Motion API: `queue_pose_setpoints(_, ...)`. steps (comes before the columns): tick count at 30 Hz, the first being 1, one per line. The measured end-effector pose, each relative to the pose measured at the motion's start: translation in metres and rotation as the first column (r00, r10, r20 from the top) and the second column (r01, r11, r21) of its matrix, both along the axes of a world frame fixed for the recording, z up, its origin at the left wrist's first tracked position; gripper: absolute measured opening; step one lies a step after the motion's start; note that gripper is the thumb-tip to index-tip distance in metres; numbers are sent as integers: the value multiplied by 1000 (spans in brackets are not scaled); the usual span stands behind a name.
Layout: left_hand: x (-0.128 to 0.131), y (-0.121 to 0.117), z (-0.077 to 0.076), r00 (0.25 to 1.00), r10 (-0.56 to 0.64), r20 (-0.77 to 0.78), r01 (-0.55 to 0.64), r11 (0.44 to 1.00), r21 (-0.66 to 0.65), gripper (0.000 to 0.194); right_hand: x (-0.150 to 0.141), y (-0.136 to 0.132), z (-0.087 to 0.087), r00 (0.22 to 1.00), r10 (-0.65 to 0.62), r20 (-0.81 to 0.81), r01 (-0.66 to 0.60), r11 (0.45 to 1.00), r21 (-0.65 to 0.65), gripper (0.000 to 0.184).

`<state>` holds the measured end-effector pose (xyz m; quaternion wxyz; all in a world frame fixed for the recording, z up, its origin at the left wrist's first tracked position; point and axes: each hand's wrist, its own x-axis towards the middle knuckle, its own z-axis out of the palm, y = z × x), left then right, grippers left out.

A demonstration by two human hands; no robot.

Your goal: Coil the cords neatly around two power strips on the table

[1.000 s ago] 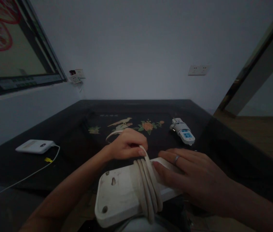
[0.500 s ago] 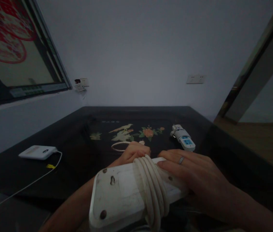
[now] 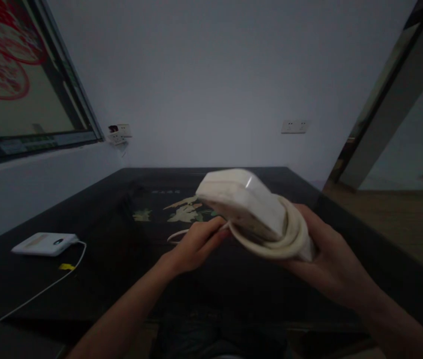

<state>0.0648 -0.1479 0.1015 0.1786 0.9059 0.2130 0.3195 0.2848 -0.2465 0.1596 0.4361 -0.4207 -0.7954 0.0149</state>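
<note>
A white power strip (image 3: 243, 192) is raised above the dark table, tilted, its far end turned up and slightly blurred. Several turns of its thick white cord (image 3: 290, 232) are wrapped around its body. My right hand (image 3: 327, 257) grips the near end of the strip from the right. To the left, my left hand (image 3: 200, 242) is closed on the cord where it leaves the wraps. A loose loop of cord (image 3: 176, 235) shows beyond my left hand, over the tabletop.
The black table (image 3: 121, 289) carries a painted bird-and-flower design (image 3: 185, 209). At left lies a white power bank (image 3: 45, 244) with a thin cable (image 3: 32, 301), near a yellow scrap (image 3: 67, 267). Wall sockets (image 3: 294, 126) are at the back.
The power strip has been lifted and turned, its left end now pointing away. My right hand has shifted to its near end; the smaller wrapped strip on the table is now hidden.
</note>
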Motion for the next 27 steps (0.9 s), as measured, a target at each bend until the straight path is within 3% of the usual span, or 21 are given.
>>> queue_pose_setpoints(3,1,6,8,985,147,-94,-144,989,38,27,10,9,2,991,-107,-86,106,994,-18,54)
queue_pose_setpoints(7,-4,19,5,923,370,-102,-351,921,166,20,31,20,5,961,-124,-249,100,989,-108,56)
queue_pose_setpoints(14,-19,23,-11,818,549,171,-553,833,-27,23,65,34,12,799,-165,-579,46,976,-214,55)
queue_pose_setpoints(19,-27,16,-7,753,589,293,-611,791,-23,27,80,44,6,721,-217,-658,43,962,-270,58)
queue_pose_setpoints(27,-34,18,0,782,556,281,-621,730,286,26,99,59,-31,706,-320,-632,9,896,-443,61)
